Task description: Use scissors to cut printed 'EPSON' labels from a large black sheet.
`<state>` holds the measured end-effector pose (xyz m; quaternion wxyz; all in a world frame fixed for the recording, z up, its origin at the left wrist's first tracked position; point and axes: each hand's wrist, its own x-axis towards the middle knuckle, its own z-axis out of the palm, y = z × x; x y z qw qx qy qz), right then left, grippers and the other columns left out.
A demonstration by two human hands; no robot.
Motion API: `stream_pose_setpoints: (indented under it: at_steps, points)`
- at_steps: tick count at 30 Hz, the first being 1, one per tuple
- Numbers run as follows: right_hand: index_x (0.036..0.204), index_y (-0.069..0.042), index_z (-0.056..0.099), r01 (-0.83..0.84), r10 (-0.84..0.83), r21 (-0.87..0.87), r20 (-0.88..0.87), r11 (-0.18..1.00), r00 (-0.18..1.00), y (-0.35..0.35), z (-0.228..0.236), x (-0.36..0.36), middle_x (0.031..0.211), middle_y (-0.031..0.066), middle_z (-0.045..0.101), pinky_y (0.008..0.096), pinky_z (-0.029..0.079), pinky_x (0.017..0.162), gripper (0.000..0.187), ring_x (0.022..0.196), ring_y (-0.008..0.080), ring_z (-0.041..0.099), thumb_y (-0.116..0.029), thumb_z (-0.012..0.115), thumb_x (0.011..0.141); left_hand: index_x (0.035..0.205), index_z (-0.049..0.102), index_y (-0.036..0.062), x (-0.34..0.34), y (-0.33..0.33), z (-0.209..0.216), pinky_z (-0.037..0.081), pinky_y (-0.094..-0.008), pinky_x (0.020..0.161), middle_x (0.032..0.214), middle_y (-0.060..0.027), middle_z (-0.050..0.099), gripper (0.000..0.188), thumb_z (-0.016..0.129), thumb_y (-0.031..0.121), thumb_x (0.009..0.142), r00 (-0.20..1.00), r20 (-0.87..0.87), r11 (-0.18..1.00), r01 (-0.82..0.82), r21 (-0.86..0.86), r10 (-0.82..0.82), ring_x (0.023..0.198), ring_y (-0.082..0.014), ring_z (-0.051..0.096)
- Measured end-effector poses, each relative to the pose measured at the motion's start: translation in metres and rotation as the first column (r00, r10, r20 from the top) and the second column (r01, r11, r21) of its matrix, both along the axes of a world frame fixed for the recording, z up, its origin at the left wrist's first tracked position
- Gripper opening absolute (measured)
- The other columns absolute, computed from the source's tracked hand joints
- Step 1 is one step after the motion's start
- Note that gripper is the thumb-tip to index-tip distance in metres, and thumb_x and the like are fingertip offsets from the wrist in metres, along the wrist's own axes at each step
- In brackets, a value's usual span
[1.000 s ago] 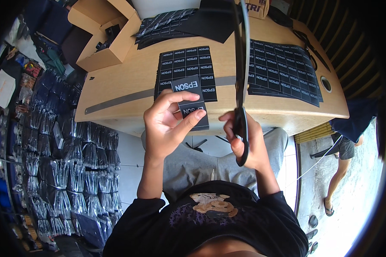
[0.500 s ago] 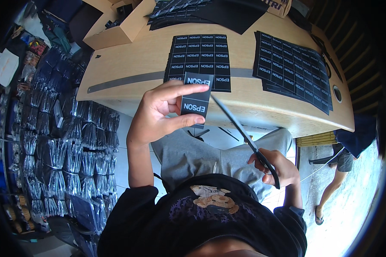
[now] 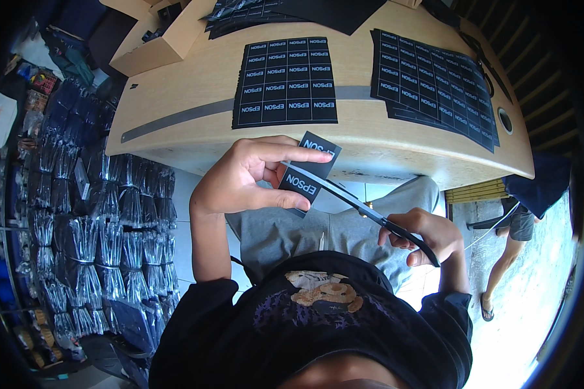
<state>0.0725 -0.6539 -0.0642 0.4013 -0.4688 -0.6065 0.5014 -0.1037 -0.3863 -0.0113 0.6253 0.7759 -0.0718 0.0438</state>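
Note:
A short strip of black printed labels (image 3: pixel 301 181) is pinched between the thumb and fingers of my left hand (image 3: pixel 243 175), held up in front of the table edge. My right hand (image 3: pixel 428 238) is closed round the handles of black-handled scissors (image 3: pixel 366 211). Their blades reach to the left across the strip, along the line between its two printed labels. Whether the blades have cut into the strip cannot be made out. Beyond my hands, a stack of black label sheets (image 3: pixel 285 81) lies on the wooden table.
More label sheets (image 3: pixel 435 84) lie at the right of the table (image 3: pixel 169 107). A long metal ruler (image 3: pixel 175 121) runs under the middle stack. An open cardboard box (image 3: pixel 169 48) stands at the far left. Bundled plastic-wrapped goods (image 3: pixel 84 240) fill the left side. A person's leg (image 3: pixel 505 262) shows at the right.
The scissors have moved left and onto the label strip, their blades now crossing it. The strip has tilted and sits slightly lower. The whole view has shifted a little.

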Motion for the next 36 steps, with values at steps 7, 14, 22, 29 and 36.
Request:
stream_pose_setpoints:
  at_steps: [7,14,22,29,36]
  points:
    - [0.067,0.008,0.057,-0.031,0.031,-0.015,-0.022,0.999,0.999,0.006,0.002,0.002,0.081,0.0201,0.061,0.0337,0.043,0.049,0.063,0.052,0.0248,0.055,-0.053,0.063,0.078,0.115,0.059,-0.0028,0.001,-0.004,-0.005,0.054,-0.0194,0.063,0.090,-0.0066,0.058,0.057,0.078,-0.006,0.062,1.000,-0.018,0.999,0.024,-0.037,-0.025,0.077,-0.0100,0.057]
    - [0.073,0.008,0.058,-0.051,0.050,-0.024,-0.037,0.998,0.998,0.009,0.000,0.004,0.077,0.0159,0.060,0.0323,0.042,0.049,0.062,0.051,0.0216,0.054,-0.054,0.063,0.079,0.114,0.059,-0.0028,-0.001,-0.001,-0.007,0.055,-0.0200,0.066,0.094,-0.0084,0.059,0.056,0.077,-0.007,0.061,0.996,-0.076,0.998,0.037,-0.041,-0.040,0.080,-0.0108,0.058]
    - [0.082,0.009,0.059,-0.068,0.067,-0.019,-0.036,0.998,0.997,0.011,-0.003,0.003,0.068,0.0121,0.056,0.0315,0.041,0.048,0.063,0.049,0.0198,0.053,-0.054,0.062,0.079,0.114,0.059,-0.0030,-0.003,0.000,-0.011,0.054,-0.0197,0.067,0.096,-0.0088,0.059,0.056,0.077,-0.007,0.062,0.997,-0.062,0.998,0.039,-0.057,-0.043,0.081,-0.0112,0.058]
    - [0.087,0.010,0.059,-0.062,0.061,-0.027,-0.040,0.998,0.997,0.011,-0.007,0.003,0.059,0.0074,0.051,0.0309,0.039,0.047,0.066,0.046,0.0180,0.051,-0.055,0.062,0.078,0.114,0.059,-0.0029,-0.002,0.000,-0.015,0.052,-0.0172,0.061,0.088,-0.0053,0.057,0.057,0.079,-0.006,0.061,0.998,-0.045,0.998,0.031,-0.055,-0.034,0.075,-0.0086,0.056]
    - [0.088,0.010,0.059,-0.058,0.056,-0.057,-0.046,0.997,0.997,0.011,-0.005,0.001,0.058,0.0070,0.050,0.0308,0.039,0.047,0.066,0.046,0.0177,0.051,-0.056,0.062,0.078,0.114,0.060,-0.0022,-0.001,0.001,-0.017,0.050,-0.0162,0.057,0.086,-0.0045,0.057,0.057,0.079,-0.004,0.060,0.999,0.000,0.999,0.037,-0.032,-0.037,0.072,-0.0079,0.055]
